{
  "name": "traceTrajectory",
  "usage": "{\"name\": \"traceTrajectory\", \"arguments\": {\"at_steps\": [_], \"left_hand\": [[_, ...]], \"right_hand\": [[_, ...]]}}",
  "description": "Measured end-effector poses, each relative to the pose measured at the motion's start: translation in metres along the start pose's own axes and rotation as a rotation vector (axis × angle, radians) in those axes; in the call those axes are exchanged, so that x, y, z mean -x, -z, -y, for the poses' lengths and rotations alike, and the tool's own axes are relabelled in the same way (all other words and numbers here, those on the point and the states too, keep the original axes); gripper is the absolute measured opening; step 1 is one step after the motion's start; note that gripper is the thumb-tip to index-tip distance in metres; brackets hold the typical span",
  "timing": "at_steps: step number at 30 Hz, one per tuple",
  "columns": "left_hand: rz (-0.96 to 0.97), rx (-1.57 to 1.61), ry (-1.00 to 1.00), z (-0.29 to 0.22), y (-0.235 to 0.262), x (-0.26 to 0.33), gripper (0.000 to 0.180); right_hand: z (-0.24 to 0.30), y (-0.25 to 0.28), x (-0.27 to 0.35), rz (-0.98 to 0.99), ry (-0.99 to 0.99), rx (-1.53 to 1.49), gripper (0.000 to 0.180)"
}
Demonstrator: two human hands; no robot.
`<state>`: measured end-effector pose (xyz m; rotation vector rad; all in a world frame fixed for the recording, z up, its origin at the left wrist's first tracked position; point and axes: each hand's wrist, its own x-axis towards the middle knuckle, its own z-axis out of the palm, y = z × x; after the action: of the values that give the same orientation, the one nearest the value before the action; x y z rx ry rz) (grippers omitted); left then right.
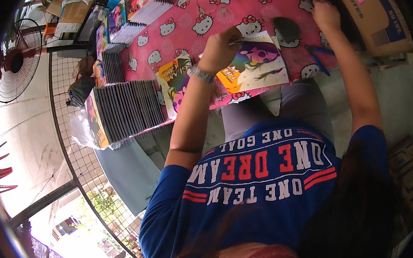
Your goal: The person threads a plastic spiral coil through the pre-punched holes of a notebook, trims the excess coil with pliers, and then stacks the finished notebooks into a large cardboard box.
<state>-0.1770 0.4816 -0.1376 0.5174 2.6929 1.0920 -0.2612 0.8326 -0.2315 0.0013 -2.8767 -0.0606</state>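
My left hand, with a watch at the wrist, is closed at the upper left corner of a notebook with a colourful cartoon cover. Punched holes run along the notebook's top edge, and no coil shows there. The left fingertips are in shadow. At the far right of the table, my right hand reaches to a dark area beside a cardboard box; its fingertips are hidden. Left of my left forearm lies another colourful cover. Blue-handled pliers and a dark rounded object lie right of the notebook.
A pink cartoon-print cloth covers the table. Stacks of black-coil-bound notebooks line its left side, with more stacks farther back. The cardboard box stands far right. A fan and wire mesh are at the left.
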Motion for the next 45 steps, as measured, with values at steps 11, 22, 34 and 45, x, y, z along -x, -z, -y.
{"name": "traceTrajectory", "arguments": {"at_steps": [11, 22, 34, 45], "left_hand": [[-0.378, -0.44, -0.356, -0.02, -0.027, 0.061, 0.027], [-0.385, -0.345, -0.408, -0.022, -0.023, 0.044, 0.021], [-0.338, -0.452, -0.484, -0.037, -0.049, 0.042, 0.03], [-0.281, -0.437, -0.488, -0.033, -0.046, 0.049, 0.028]], "right_hand": [[0.067, 0.119, 0.094, 0.124, 0.507, -1.241, 0.035], [0.081, 0.111, 0.117, -0.004, 0.411, -1.212, 0.021], [0.09, 0.135, 0.133, 0.14, 0.339, -1.216, 0.019], [0.094, 0.158, 0.106, 0.684, 0.239, -1.154, 0.042]]}}
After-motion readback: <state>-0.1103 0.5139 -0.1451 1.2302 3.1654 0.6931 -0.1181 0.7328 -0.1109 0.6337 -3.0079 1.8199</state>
